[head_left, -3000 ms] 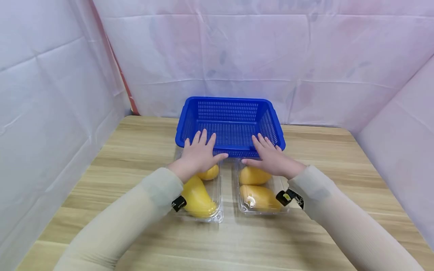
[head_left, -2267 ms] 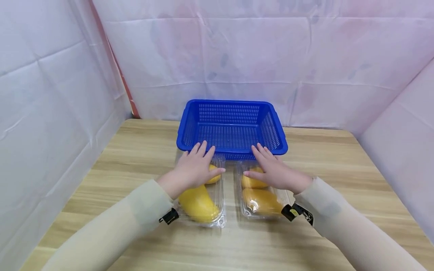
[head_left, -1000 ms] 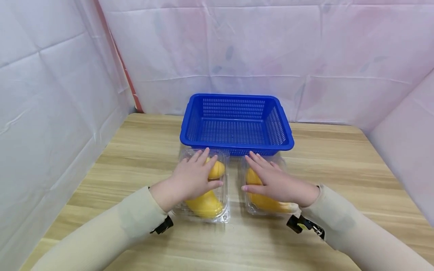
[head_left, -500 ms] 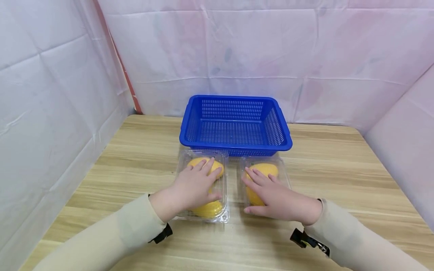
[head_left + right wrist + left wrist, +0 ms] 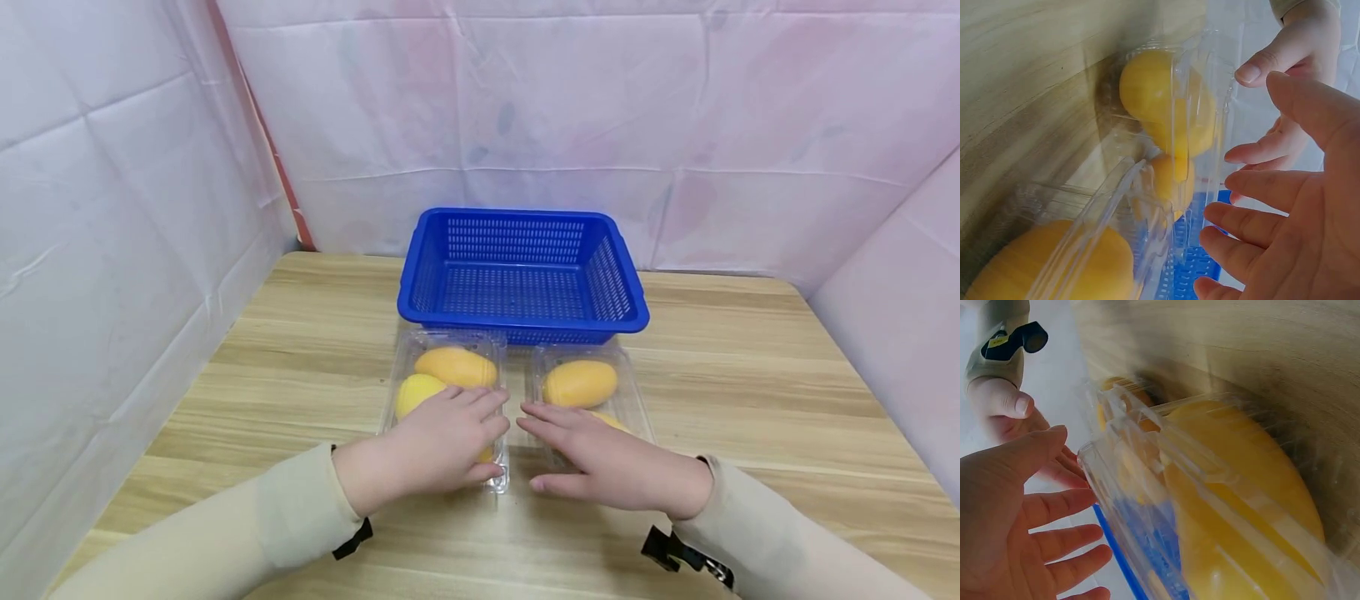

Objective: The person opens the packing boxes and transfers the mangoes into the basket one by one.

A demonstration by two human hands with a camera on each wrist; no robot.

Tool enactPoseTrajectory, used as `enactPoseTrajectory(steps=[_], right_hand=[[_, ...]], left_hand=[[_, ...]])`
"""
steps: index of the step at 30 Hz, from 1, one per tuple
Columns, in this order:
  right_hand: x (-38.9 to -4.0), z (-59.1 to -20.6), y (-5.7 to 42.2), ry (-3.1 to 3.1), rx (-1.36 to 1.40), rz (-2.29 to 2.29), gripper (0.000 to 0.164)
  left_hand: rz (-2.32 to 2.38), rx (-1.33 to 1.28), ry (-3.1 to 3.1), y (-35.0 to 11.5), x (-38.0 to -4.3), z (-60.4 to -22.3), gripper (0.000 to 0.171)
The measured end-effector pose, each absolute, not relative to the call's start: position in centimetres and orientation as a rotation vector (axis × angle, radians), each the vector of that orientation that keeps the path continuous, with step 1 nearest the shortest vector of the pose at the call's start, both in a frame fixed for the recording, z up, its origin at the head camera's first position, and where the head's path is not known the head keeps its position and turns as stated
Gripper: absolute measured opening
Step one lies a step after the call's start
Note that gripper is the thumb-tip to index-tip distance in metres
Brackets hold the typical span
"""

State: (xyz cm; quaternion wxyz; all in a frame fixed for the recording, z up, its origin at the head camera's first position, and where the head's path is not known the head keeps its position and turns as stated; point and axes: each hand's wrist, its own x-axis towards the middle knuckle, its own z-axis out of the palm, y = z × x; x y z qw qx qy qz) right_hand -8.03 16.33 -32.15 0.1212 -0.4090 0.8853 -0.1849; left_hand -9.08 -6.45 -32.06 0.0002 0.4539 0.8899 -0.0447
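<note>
Two clear plastic clamshell boxes lie side by side on the table. The left box (image 5: 501,478) holds an orange mango (image 5: 454,366) and a yellow mango (image 5: 417,393), partly covered by my left hand (image 5: 441,442). In the right box (image 5: 636,398) sits an orange mango (image 5: 581,383), with another half hidden under my right hand (image 5: 613,458). Both hands hover over the near halves of the boxes, fingers extended and pointing inward towards each other. The wrist views show the left fingers (image 5: 1063,540) and right fingers (image 5: 1254,215) spread beside the plastic lids, gripping nothing.
A blue plastic basket (image 5: 525,323) with perforated sides stands just behind the boxes, with nothing in it. Pale cloth walls (image 5: 555,108) enclose the wooden table (image 5: 322,333) at the back and both sides.
Both hands have drawn back from the basket's front rim to the near halves of the boxes, turning inward and uncovering the far mangoes. Boxes and basket stay where they were.
</note>
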Motion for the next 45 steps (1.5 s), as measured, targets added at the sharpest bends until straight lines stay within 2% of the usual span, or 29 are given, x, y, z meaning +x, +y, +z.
enactPoseTrajectory(steps=[5,11,14,20,33,45], right_hand=[[-8.3,-32.1,16.1,2.626,-1.166,-0.611,0.063],[-8.5,-32.1,15.7,2.616,-1.098,-0.890,0.033],[-8.2,-32.4,15.7,2.571,-1.088,-0.963,0.024],[-7.3,-33.2,15.6,2.499,-1.048,-1.023,0.014],[-6.2,-34.7,14.8,2.473,-0.949,-0.960,0.016],[-5.3,-36.2,14.4,2.450,-0.913,-0.915,0.029]], left_hand=[[-0.152,1.528,2.792,-6.5,-9.1,-32.3,0.045],[-0.205,1.662,2.789,-6.7,-9.1,-33.0,0.042],[-0.223,1.768,2.786,-6.6,-9.1,-33.4,0.038],[-0.228,1.943,2.774,-6.3,-8.8,-34.0,0.034],[-0.290,1.939,2.768,-6.1,-8.6,-34.4,0.033],[-0.286,2.014,2.731,-6.1,-8.2,-34.7,0.022]])
